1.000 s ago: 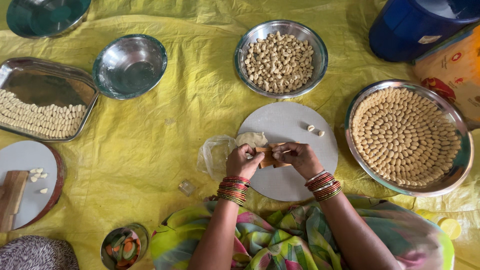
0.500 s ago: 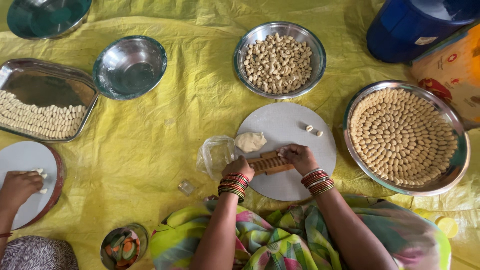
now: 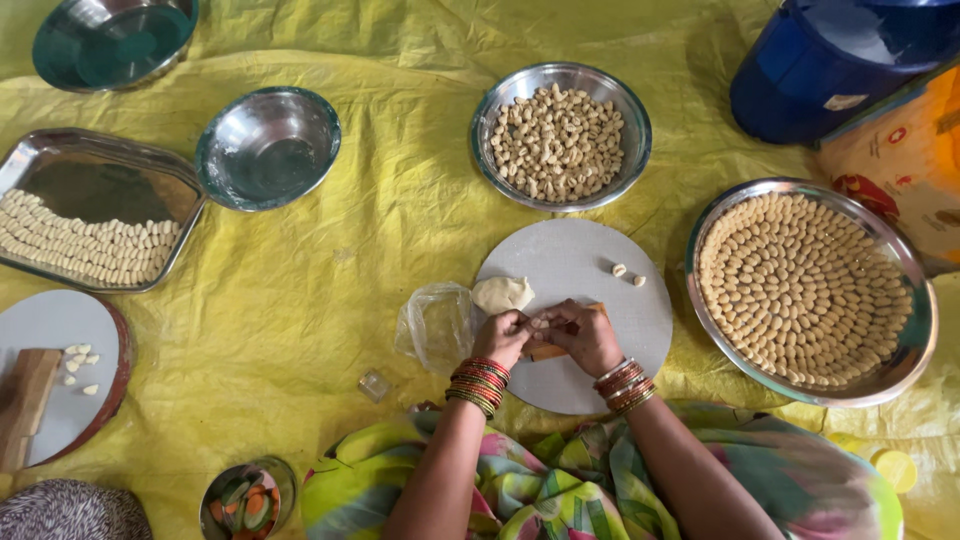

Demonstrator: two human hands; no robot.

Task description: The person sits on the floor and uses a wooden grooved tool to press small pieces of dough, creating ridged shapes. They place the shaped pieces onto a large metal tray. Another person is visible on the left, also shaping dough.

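I see one printed package (image 3: 905, 170) at the far right edge: a boxy orange and cream pack with red marks, half behind the blue tub (image 3: 830, 60). That tub carries a small white label (image 3: 847, 101) low on its side.

A crumpled yellow plastic sheet (image 3: 330, 300) covers the floor from edge to edge under soft, even light, with a blue drum (image 3: 840, 60) at the frame's upper right.
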